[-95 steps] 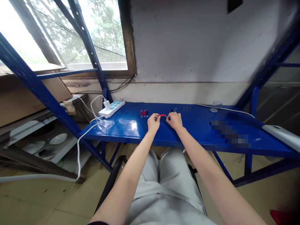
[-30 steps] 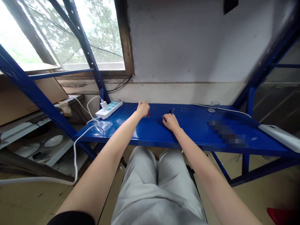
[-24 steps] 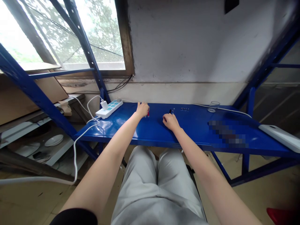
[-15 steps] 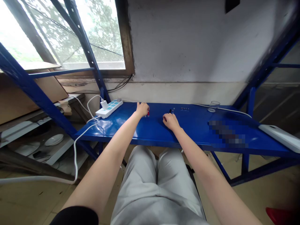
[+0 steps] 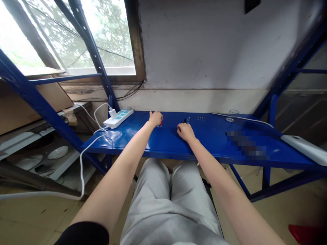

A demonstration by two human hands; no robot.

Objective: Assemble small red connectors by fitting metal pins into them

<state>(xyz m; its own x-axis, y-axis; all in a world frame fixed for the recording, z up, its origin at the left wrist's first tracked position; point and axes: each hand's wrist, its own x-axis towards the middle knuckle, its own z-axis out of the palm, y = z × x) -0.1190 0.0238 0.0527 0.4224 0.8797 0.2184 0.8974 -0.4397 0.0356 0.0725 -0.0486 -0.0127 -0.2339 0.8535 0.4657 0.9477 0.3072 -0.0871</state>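
My left hand point(image 5: 155, 118) reaches far over the blue metal shelf point(image 5: 143, 137), fingers bent down onto a short row of small red and black pieces point(image 5: 160, 124). What the fingertips pinch is hidden. My right hand point(image 5: 186, 131) rests on the shelf a little to the right, curled closed, with a bit of a small red piece point(image 5: 178, 128) showing at its fingertips. A small black piece point(image 5: 185, 120) stands just beyond it, and a row of tiny dark parts point(image 5: 201, 118) lies further right.
A white power strip point(image 5: 118, 117) with a plugged charger and white cable sits at the shelf's left end. A clear glass point(image 5: 232, 115) stands at the back right, a white object point(image 5: 304, 148) at the far right. Blue rack posts frame both sides.
About three seconds ago both hands held a red piece together at the shelf's middle. My left hand has since reached back to the row of small pieces. Over the last second almost nothing moved.
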